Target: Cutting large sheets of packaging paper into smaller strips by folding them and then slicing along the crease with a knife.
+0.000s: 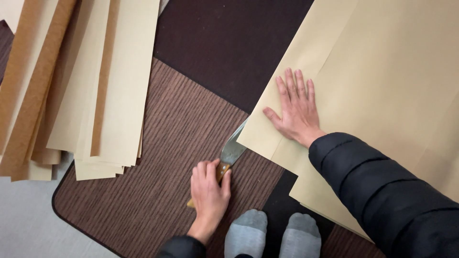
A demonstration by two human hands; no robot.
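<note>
My left hand (209, 193) is clenched around the wooden handle of a knife (230, 154), its grey metal blade slipping under the edge of the large tan paper sheet (382, 81). My right hand (296, 110) lies spread flat on that sheet, gripping nothing. Beneath is a ribbed brown mat (158, 167) on pale floor (26, 215); cut paper strips (76, 81) fan out well to the left.

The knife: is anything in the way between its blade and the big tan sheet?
Nothing visible. The left hand grips the knife by its wooden handle, and the blade tip already disappears at the edge of the sheet, which the right hand presses flat.
</note>
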